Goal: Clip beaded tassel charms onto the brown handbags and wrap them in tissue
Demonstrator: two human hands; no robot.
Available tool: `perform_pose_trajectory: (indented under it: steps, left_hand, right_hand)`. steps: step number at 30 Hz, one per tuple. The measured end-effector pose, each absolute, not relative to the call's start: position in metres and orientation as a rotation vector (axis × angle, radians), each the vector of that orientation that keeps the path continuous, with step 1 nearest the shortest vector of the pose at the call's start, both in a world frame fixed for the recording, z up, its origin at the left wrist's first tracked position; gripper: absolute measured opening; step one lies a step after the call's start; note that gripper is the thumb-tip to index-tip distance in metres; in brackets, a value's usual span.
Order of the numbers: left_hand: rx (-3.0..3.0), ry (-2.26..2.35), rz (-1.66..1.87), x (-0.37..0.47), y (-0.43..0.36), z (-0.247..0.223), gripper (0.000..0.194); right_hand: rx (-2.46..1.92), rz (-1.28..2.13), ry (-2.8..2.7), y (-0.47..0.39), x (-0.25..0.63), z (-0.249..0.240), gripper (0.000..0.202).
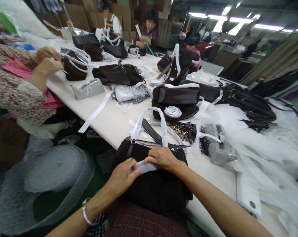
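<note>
At the far left a roll of bubble wrap (57,166) rests low beside the table (107,126), probably down there to save work room. Above it, a co-worker's hands (50,65) are at a small dark bag (75,70). A tape dispenser (88,89) stands near that bag, perhaps for easy reach, and a white strip (94,113) pokes past the table edge.

In the middle is my bag (159,194) — right in front of me, close against my checked clothing (149,222), which I judge helps stop it sliding. My left hand (125,171) pinches the white-covered near handle (149,167) between thumb and fingers. My right hand (163,156) curls over the same handle just beside it, fingers bent and close together; its thumb I cannot clearly make out. Two grips so near each other likely keep the covering snug. The far handle (151,110), also covered in white, arches upright behind — clear of my fingers, it seems.

To the right, a second dispenser (219,149) stands within likely reach, with pale sheets (262,144) spread loosely past it.
</note>
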State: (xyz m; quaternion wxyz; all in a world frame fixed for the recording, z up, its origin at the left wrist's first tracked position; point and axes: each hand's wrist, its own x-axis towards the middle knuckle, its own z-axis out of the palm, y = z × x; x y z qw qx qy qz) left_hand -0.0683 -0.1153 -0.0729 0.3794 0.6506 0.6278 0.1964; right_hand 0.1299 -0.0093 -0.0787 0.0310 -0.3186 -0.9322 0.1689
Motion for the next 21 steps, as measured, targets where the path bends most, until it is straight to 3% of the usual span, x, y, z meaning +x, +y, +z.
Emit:
perform_pose_trajectory:
  steps: [4,8,12,16,18,21]
  left_hand:
    - [1.342,1.474,0.599,-0.075,-0.108,-0.089,0.027]
    - [1.195,1.231,0.540,-0.080,-0.098,-0.089,0.053]
    - [1.439,1.174,0.286,-0.078,-0.094,-0.074,0.029]
    - [1.561,1.176,0.322,-0.079,-0.094,-0.076,0.031]
    - [1.519,1.143,0.326,-0.080,-0.094,-0.083,0.036]
    - [1.469,1.151,0.342,-0.081,-0.095,-0.090,0.040]
  right_hand:
    - [-1.041,0.465,-2.831,-0.014,0.131,-0.076,0.056]
    - [-1.018,0.436,-2.790,-0.017,0.132,-0.079,0.055]
    - [-0.984,0.443,-2.748,-0.023,0.130,-0.071,0.052]
    - [-0.882,0.461,-2.464,-0.016,0.158,-0.041,0.033]
    - [-1.081,0.419,-2.173,-0.009,0.201,-0.023,0.029]
    - [-1.719,0.301,-1.667,0.002,0.293,-0.004,0.031]
